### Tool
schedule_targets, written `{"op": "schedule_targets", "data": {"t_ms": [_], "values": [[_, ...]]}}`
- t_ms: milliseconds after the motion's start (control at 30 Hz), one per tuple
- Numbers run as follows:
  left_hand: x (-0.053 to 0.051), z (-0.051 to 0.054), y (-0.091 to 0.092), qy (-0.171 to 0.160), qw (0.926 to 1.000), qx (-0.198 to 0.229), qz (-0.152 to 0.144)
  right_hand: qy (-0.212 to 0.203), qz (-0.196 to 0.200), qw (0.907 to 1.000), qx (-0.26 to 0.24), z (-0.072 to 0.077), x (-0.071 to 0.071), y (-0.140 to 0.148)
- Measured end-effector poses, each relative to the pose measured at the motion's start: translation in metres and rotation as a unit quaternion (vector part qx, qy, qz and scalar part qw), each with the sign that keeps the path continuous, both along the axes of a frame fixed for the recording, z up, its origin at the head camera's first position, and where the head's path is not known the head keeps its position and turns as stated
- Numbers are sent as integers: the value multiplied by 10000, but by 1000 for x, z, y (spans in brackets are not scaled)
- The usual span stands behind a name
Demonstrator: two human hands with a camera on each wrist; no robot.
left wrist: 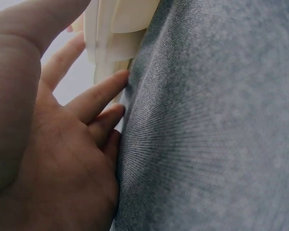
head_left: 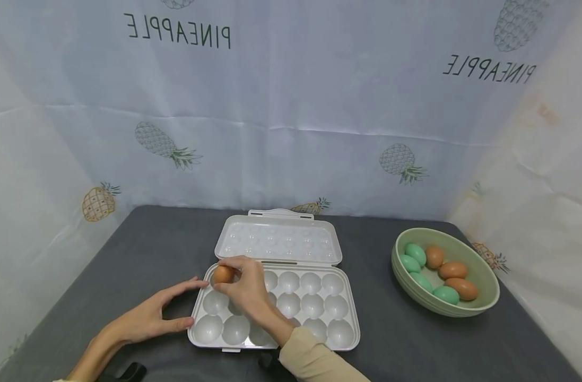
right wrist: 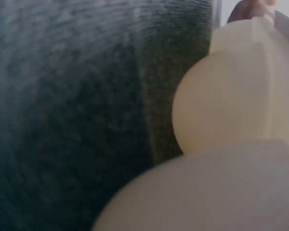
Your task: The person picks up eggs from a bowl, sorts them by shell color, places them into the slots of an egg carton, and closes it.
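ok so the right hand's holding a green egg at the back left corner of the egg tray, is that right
Not quite: the egg is brown, not green, as the head view shows. The right hand does hold it at the back left corner of the egg tray.

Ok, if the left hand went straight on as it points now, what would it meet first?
Most likely the left rim of the white egg tray; the left hand is close beside it, touching or nearly so.
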State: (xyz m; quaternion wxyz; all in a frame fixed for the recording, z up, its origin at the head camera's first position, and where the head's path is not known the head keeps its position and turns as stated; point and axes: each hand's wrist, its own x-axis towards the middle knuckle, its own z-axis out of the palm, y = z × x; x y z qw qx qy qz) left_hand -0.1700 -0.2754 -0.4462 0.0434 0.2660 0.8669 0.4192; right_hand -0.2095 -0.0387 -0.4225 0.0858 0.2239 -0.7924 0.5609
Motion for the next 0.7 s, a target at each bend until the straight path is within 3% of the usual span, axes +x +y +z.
{"op": "schedule_targets", "data": {"t_ms": [233,700], "values": [[1,-1,0,114,9999,-43,32,391,-96,9972,633,-4,3,-1],[1,-2,1,114,9999,29,33,761,-66,9914,1065,-7,2,-2]]}}
